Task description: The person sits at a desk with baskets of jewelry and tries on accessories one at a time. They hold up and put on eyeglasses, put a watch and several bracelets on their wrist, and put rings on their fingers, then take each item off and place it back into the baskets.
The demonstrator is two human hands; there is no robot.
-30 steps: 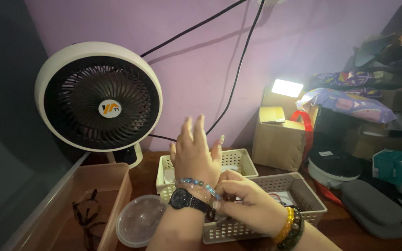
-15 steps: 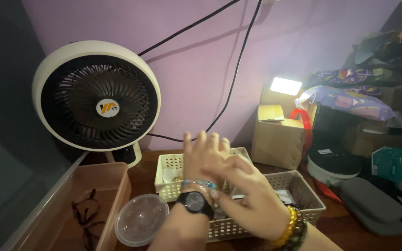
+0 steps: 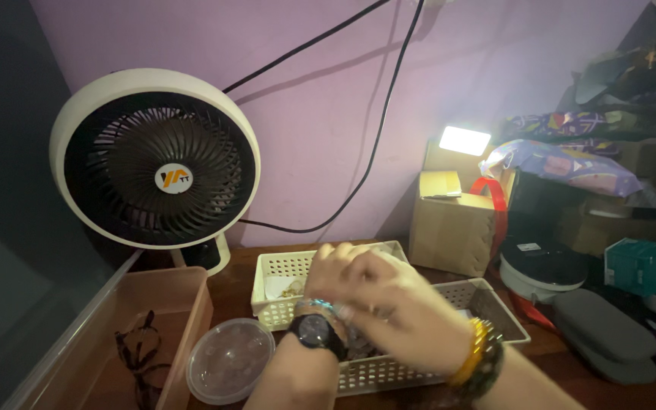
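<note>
My left hand (image 3: 328, 264) hangs over two white slotted baskets, fingers bent downward and loosely apart, nothing in it. Its wrist carries a black watch (image 3: 315, 332) and a blue bead bracelet (image 3: 314, 305). My right hand (image 3: 408, 311) crosses over from the right, blurred by motion, its fingertips pinched at the bead bracelet on the left wrist. Yellow and dark bead bracelets (image 3: 476, 355) sit on my right wrist. The near basket (image 3: 389, 372) lies under both hands; the far basket (image 3: 282, 267) holds small pale bits.
A round clear plastic lid (image 3: 229, 361) lies left of the baskets, beside a pink tub (image 3: 161, 300) with a dark strap inside. A white desk fan (image 3: 153, 159) stands behind, cables on the purple wall. A cardboard box (image 3: 449, 228), a lit lamp (image 3: 465, 140) and piled clutter fill the right.
My left hand has dropped from upright with spread fingers to bent low over the baskets. My right hand has moved up along the left wrist with the bracelet.
</note>
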